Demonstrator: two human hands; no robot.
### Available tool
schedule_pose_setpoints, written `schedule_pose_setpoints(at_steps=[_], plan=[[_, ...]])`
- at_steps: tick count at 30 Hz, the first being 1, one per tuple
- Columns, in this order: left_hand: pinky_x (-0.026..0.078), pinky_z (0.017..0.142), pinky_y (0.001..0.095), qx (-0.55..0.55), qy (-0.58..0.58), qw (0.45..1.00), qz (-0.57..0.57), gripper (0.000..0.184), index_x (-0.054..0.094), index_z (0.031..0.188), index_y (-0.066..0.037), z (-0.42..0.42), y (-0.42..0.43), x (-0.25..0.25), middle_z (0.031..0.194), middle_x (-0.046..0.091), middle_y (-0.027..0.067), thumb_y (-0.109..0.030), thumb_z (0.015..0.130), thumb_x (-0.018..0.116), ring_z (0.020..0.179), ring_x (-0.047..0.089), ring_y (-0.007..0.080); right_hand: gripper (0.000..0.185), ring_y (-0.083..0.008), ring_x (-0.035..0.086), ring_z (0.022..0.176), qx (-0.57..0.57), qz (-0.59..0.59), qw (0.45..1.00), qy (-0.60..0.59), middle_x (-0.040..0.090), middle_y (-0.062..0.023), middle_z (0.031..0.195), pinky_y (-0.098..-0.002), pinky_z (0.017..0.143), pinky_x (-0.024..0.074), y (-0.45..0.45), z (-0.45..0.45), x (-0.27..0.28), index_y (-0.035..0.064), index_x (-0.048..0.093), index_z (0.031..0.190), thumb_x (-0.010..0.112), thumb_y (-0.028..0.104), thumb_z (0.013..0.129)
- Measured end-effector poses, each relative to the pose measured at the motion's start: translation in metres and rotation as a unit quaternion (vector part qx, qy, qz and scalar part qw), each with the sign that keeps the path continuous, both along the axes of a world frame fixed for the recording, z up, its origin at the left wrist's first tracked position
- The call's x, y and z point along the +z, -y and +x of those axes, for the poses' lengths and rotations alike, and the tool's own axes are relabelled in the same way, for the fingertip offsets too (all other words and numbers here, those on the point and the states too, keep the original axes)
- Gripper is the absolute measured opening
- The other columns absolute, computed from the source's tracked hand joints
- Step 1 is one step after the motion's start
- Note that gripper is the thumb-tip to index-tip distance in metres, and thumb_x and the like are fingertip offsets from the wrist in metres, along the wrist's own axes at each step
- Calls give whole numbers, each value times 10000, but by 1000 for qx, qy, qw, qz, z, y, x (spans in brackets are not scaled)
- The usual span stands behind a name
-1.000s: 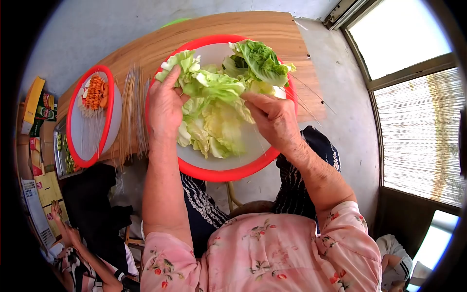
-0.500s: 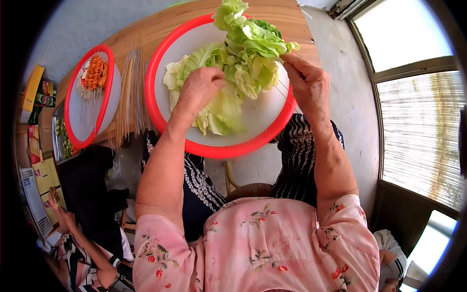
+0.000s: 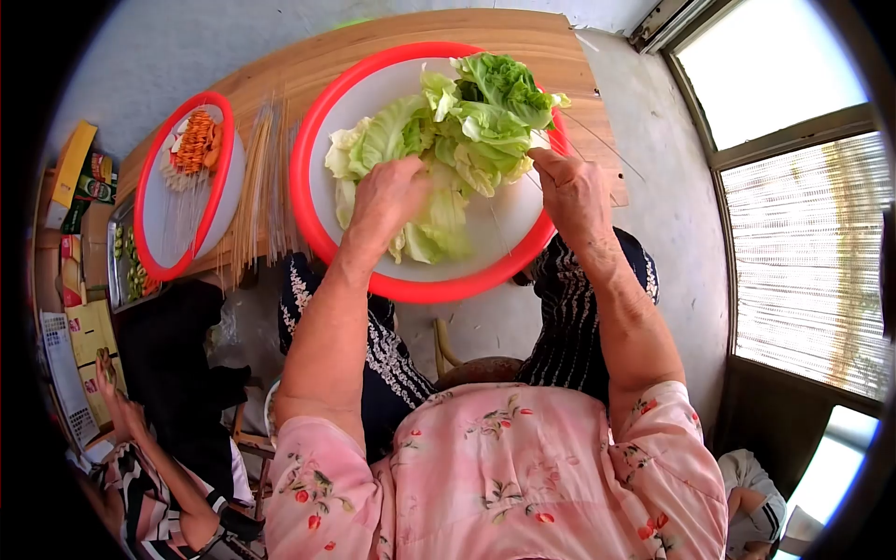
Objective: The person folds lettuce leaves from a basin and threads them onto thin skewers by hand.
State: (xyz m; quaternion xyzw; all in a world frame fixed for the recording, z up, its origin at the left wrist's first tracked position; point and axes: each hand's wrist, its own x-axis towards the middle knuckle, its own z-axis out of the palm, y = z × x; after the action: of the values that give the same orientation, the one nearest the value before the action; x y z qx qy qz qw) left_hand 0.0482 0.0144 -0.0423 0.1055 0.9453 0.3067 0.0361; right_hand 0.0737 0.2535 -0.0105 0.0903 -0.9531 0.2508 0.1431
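A wide white basin with a red rim (image 3: 322, 219) holds pale green lettuce leaves (image 3: 390, 131). Over its left part, my left hand (image 3: 385, 198) has its fingers curled onto a slightly blurred lettuce leaf (image 3: 441, 224). At the basin's right side my right hand (image 3: 571, 191) is closed, thumb and forefinger pinched at the lower edge of a ruffled lettuce bunch (image 3: 499, 107). What lies in that pinch is hidden. Thin skewers (image 3: 607, 140) stick out to the right past this hand, over the rim.
Loose wooden skewers (image 3: 257, 191) lie on the wooden table (image 3: 271, 75) left of the basin. Beyond them, a smaller red-rimmed basin (image 3: 224, 140) holds skewered orange pieces (image 3: 194, 145). A tray of cut vegetables (image 3: 126, 261) and another person's hands (image 3: 117, 406) are farther left.
The lettuce bunch has come down lower into the basin. My right hand has moved down and left, to the bunch's lower edge. My left hand stays over the leaves. The view has shifted slightly.
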Motion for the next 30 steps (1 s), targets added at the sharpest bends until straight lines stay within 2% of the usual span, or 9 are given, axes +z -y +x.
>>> schedule_pose_setpoints(at_steps=[2, 4, 7, 10, 13, 17, 22, 26, 30], plan=[[489, 700, 385, 3, -18, 1000, 24, 244, 647, 947, -13, 5, 5, -2, 801, 651, 189, -168, 759, 626, 768, 630, 349, 177, -343, 616, 619, 5, 66, 998, 21, 616, -180, 683, -429, 548, 486, -3, -4, -8, 133, 685, 960, 589, 108, 814], [490, 687, 379, 9, -57, 997, 57, 250, 645, 955, -11, 11, 10, -5, 790, 646, 194, -163, 757, 626, 737, 628, 349, 172, -344, 616, 631, -6, 44, 999, 12, 620, -178, 690, -426, 560, 491, -4, -8, -20, 141, 691, 954, 592, 123, 816], [493, 653, 359, 24, -31, 997, 63, 260, 643, 972, 1, 17, 19, -6, 775, 653, 182, -153, 763, 629, 695, 642, 287, 155, -342, 620, 649, -8, -13, 1000, 4, 623, -174, 697, -423, 583, 496, -3, -7, -26, 148, 700, 934, 600, 143, 815], [491, 691, 372, 75, 40, 985, 153, 257, 649, 956, -39, 21, 25, -4, 837, 657, 188, -223, 778, 619, 776, 642, 311, 134, -340, 622, 664, -23, -58, 998, 22, 625, -170, 703, -421, 605, 498, 1, -1, -24, 145, 706, 904, 613, 165, 810], [482, 572, 250, 92, 37, 978, 185, 277, 635, 1016, 13, 33, 33, -3, 759, 656, 85, -174, 811, 637, 657, 606, 113, 128, -342, 622, 674, -34, -73, 997, 6, 625, -171, 703, -423, 615, 497, 4, 4, -27, 141, 705, 894, 622, 181, 806], [462, 569, 218, 152, 140, 932, 297, 297, 613, 1071, 8, 67, 42, 14, 840, 651, 41, -173, 836, 631, 670, 597, 96, 144, -353, 621, 683, -58, -61, 996, -7, 628, -173, 718, -428, 621, 495, 10, 10, -24, 136, 699, 908, 608, 200, 816], [459, 590, 217, 144, 95, 924, 340, 286, 613, 1064, 17, 81, 44, 9, 844, 653, 43, -165, 845, 623, 675, 595, 90, 163, -346, 625, 650, -80, 67, 993, -56, 625, -148, 683, -444, 574, 489, 16, 18, -24, 136, 662, 882, 513, 127, 818], [471, 577, 236, 167, 51, 912, 372, 270, 624, 1037, 19, 80, 39, 6, 800, 663, 67, -136, 817, 617, 644, 605, 104, 130, -334, 629, 640, -64, 107, 992, -21, 621, -139, 674, -447, 553, 485, 25, 20, -27, 118, 622, 811, 494, 105, 795], [448, 605, 210, 173, 57, 902, 392, 251, 617, 1055, 11, 80, 37, 2, 867, 660, 31, -147, 859, 607, 684, 591, 84, 115, -336, 629, 645, -58, 126, 990, -9, 624, -145, 695, -444, 558, 488, 29, 13, -26, 108, 614, 790, 499, 102, 786]])
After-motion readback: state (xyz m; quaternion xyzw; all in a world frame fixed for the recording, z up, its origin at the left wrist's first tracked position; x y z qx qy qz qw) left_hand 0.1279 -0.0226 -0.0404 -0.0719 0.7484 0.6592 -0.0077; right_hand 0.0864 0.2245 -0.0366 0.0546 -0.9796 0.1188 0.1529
